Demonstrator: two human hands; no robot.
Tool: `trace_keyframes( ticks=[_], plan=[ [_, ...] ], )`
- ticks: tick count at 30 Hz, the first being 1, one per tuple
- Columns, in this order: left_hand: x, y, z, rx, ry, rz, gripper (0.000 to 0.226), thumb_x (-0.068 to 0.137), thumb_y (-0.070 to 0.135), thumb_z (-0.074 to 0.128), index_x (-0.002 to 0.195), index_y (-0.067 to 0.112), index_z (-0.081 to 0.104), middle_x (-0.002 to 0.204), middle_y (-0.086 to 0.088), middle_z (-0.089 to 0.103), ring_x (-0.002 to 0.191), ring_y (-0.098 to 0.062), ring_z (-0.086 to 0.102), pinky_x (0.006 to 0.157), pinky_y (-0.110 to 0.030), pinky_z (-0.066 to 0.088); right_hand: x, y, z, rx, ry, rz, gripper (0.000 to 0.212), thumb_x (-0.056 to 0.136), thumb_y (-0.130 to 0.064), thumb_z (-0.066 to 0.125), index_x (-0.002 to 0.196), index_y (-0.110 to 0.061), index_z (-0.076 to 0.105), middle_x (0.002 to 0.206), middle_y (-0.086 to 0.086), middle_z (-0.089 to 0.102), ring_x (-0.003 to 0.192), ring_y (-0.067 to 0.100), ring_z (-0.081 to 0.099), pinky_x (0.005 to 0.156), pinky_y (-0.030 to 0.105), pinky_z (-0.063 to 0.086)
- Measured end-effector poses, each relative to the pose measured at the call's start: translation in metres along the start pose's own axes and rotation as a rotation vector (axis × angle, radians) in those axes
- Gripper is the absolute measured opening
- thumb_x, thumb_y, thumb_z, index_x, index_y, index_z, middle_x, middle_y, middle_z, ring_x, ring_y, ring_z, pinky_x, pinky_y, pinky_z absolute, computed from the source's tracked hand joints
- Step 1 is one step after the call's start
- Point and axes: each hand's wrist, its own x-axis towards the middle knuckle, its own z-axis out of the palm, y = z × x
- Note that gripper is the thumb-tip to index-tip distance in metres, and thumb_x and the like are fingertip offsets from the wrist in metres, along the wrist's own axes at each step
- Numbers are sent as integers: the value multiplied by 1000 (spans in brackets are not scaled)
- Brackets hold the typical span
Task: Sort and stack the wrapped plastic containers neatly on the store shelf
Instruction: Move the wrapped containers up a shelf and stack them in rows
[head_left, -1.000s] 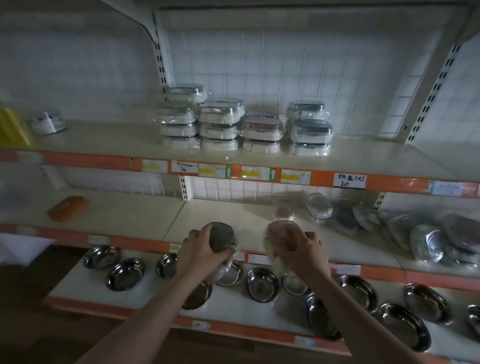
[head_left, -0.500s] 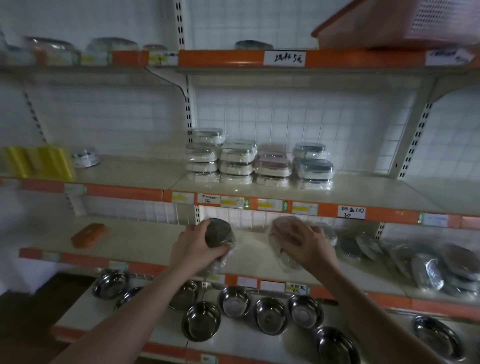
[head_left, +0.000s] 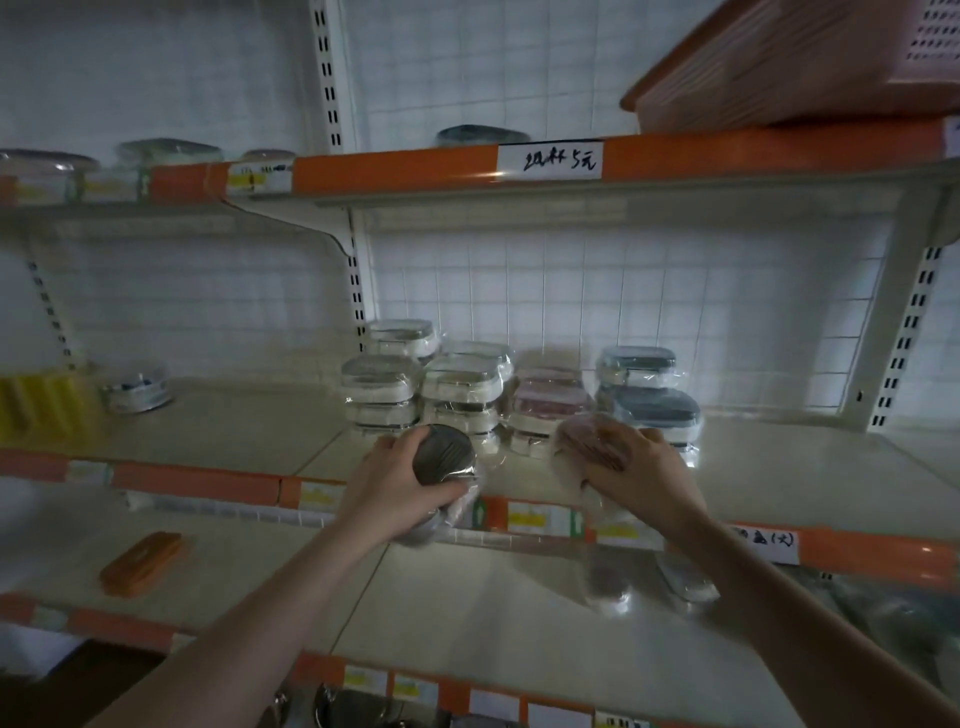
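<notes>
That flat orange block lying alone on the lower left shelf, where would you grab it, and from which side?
Probably across its two long edges, near the middle, coming down from above and in front. The flat orange block lies flat and slantwise on the beige shelf, with bare shelf all round it, so fingers should fit on both long sides. Its low profile leaves little height for an end-on grip. What it is made of cannot be told.

A pink perforated plastic basket sits at 1 o'clock; a flat orange rectangular case lies at 8 o'clock.
</notes>
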Motion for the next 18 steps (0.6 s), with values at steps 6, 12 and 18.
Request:
trace_keyframes(
  ticks=[6,12,18],
  plan=[
    [61,25,8,3,49,7,80,69,55,74,138,34,40,132,0,46,120,-19,47,96,-29,38,86,13,-8,-43,-43,-35,86,50,-84,39,124,-42,52,117,9,57,104,32,57,86,39,49],
    [100,26,13,-26,47,38,82,66,58,75,137,33,41,133,1,46,120,-18,48,100,-36,42,150,13,-7,1,-86,-69,93,48,-81,43,127,-31,52,112,8,57,96,24,57,80,34,49],
    [132,19,17,5,-3,60,91,53,81,62,132,40,44,127,8,53,112,-14,54,93,-39,48,200,8,3,-63,-170,-44,104,36,-79,38,125,-27,53,109,8,54,91,23,53,73,29,41]
  ],
)
